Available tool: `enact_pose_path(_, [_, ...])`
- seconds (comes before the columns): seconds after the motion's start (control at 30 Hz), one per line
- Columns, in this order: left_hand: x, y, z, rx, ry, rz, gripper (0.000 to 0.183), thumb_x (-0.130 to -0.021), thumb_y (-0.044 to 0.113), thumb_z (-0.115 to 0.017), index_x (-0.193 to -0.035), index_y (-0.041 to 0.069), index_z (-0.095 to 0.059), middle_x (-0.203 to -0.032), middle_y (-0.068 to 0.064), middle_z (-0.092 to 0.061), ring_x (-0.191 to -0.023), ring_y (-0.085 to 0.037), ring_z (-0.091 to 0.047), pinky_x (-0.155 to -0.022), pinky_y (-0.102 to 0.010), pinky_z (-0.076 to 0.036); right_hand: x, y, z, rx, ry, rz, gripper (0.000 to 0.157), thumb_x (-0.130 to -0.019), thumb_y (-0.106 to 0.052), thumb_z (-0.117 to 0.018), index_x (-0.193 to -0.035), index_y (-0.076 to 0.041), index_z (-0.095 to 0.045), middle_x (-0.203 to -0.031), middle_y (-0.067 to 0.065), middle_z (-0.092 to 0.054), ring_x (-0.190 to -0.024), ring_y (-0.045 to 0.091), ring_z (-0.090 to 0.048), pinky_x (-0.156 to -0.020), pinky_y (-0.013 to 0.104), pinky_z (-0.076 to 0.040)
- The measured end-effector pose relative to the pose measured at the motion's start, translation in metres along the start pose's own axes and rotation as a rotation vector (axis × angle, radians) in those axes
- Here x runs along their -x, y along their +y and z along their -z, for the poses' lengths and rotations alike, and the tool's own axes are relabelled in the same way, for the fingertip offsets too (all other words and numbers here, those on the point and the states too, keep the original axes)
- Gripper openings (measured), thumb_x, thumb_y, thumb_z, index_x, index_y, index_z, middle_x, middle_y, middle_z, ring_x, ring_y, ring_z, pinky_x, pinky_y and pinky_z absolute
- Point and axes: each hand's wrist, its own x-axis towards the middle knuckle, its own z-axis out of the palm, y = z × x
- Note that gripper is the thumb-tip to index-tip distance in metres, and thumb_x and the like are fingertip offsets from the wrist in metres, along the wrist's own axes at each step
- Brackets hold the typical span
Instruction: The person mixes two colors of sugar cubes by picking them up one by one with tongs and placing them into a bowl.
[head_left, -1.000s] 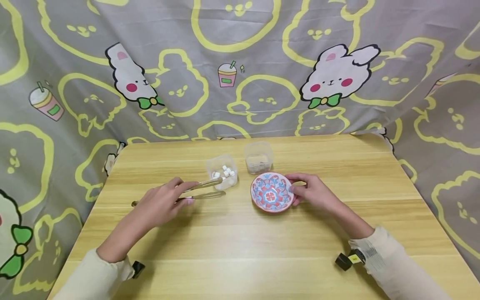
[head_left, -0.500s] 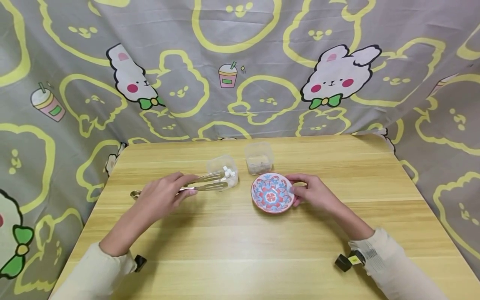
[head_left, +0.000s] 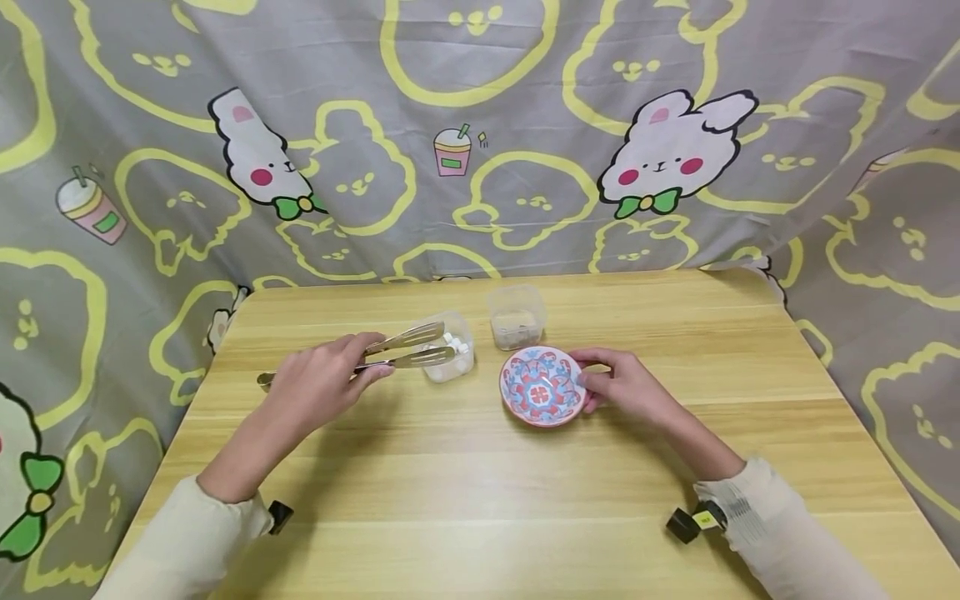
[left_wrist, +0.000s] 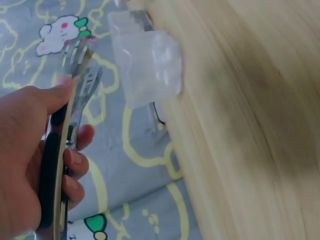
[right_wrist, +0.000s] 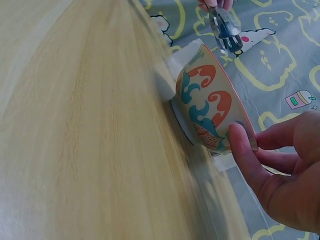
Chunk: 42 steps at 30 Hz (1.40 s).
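Note:
My left hand grips a pair of metal tongs with dark handle pads, fingers wrapped round both arms. The slotted tips of the tongs stand a little apart over a clear plastic container holding several small white cubes. Whether anything sits between the tips is not plain. With thumb and fingers my right hand pinches the right rim of a bowl patterned in red and blue. In the right wrist view the bowl stands upright on the table, its outside facing the camera.
A second clear container, with low contents I cannot make out, stands just behind the bowl. The wooden table ends at a grey patterned curtain at the back and sides.
The tongs have risen and shifted slightly away from me over the cube container, their tips closing somewhat, then parting a little. My right hand and the bowl have stayed put.

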Motion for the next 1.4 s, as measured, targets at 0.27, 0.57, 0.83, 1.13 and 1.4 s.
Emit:
enact_pose_path(0.27, [-0.012,-0.002,0.0,-0.063,-0.012,-0.004,0.037,-0.097,0.042,-0.07,-0.124,0.016,-0.071,-0.104,-0.006,-0.08,-0.06,-0.025,-0.067,-0.043,-0.034,-0.037,-0.001,-0.001,-0.001,0.002,-0.003,0.013,0.05,-0.1,-0.004,-0.06,-0.148,0.008,-0.049,-0.128,0.034,-0.065,-0.069,0.019,-0.072,-0.068,0.034,-0.063])
enact_pose_path(0.57, [-0.029,0.007,-0.005,-0.148,-0.048,-0.004,0.032,-0.099,0.044,-0.068,-0.12,0.022,-0.074,-0.079,-0.004,-0.074,-0.05,-0.02,-0.056,-0.04,-0.032,-0.03,0.003,0.001,0.0,-0.015,0.005,0.009,0.05,-0.101,-0.004,-0.058,-0.148,0.01,-0.047,-0.129,0.035,-0.063,-0.07,0.019,-0.072,-0.069,0.033,-0.063])
enact_pose_path(0.83, [-0.035,0.016,-0.017,-0.196,-0.023,-0.032,0.025,-0.097,0.042,-0.072,-0.109,0.021,-0.077,-0.066,0.001,-0.065,-0.043,-0.013,-0.039,-0.04,-0.029,-0.023,0.001,0.003,-0.001,0.003,0.016,-0.008,0.049,-0.101,-0.004,-0.059,-0.147,0.007,-0.05,-0.122,0.031,-0.067,-0.07,0.02,-0.072,-0.07,0.034,-0.063])
enact_pose_path(1.13, [-0.042,0.025,-0.02,-0.223,-0.038,-0.039,0.017,-0.094,0.037,-0.076,-0.093,0.02,-0.077,-0.063,0.001,-0.064,-0.044,-0.014,-0.041,-0.037,-0.033,-0.03,0.0,0.003,-0.002,-0.016,0.001,0.014,0.048,-0.101,-0.004,-0.059,-0.147,0.007,-0.05,-0.123,0.032,-0.067,-0.069,0.018,-0.071,-0.069,0.034,-0.063])
enact_pose_path(1.4, [-0.049,0.03,-0.02,-0.246,-0.045,-0.051,0.025,-0.093,0.034,-0.076,-0.077,0.017,-0.069,-0.056,0.002,-0.055,-0.045,-0.016,-0.04,-0.037,-0.039,-0.036,0.001,0.001,-0.002,-0.03,0.007,0.014,0.049,-0.101,-0.003,-0.059,-0.147,0.009,-0.049,-0.123,0.033,-0.066,-0.068,0.017,-0.071,-0.069,0.033,-0.063])
